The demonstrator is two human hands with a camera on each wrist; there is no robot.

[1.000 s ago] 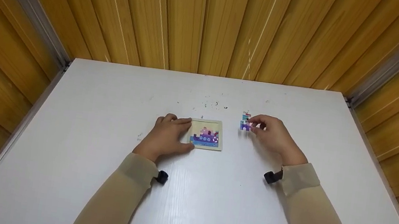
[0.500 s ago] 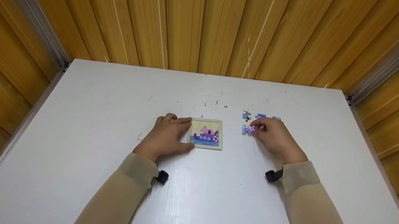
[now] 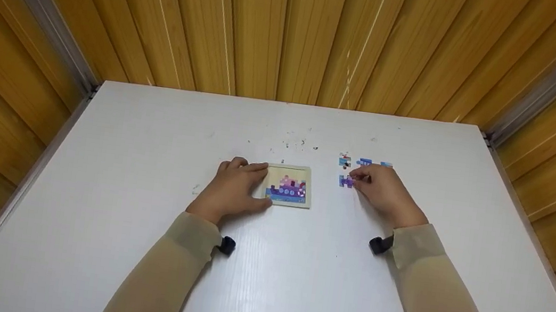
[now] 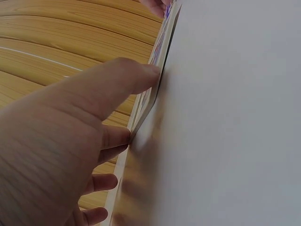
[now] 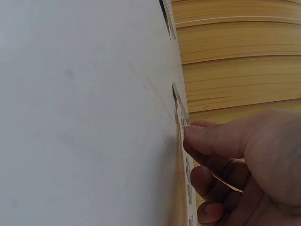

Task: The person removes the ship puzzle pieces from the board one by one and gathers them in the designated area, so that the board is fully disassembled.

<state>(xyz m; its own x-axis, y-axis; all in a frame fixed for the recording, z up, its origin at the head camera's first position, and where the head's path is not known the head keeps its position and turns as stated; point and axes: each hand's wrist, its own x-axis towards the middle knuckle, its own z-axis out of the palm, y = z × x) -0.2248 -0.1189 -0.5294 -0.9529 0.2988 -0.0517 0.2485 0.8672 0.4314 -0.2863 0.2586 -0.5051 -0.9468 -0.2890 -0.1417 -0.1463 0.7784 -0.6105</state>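
A small square puzzle tray (image 3: pixel 310 189) with a pale rim shows a purple and pink ship picture in its lower part. My left hand (image 3: pixel 233 190) holds the tray by its left side, thumb at the near corner and index finger at the far one. In the left wrist view, the thumb (image 4: pixel 134 77) lies on the tray's rim. To the right, my right hand (image 3: pixel 383 191) pinches a purple puzzle piece (image 3: pixel 345 181) between thumb and index finger. In the right wrist view, the fingertips hold the piece (image 5: pixel 178 101), tilted off the white surface.
Loose puzzle pieces lie beyond the right hand: one teal and red (image 3: pixel 345 160), one blue (image 3: pixel 364 162), and one light blue (image 3: pixel 386 165), partly hidden. Small dark specks (image 3: pixel 303 142) dot the white table (image 3: pixel 262 272). Wood-patterned panels (image 3: pixel 294 34) stand behind it.
The right hand has drawn the purple piece slightly nearer and turned it. The blue pieces behind that hand have come into view. My left hand and the tray have stayed put.
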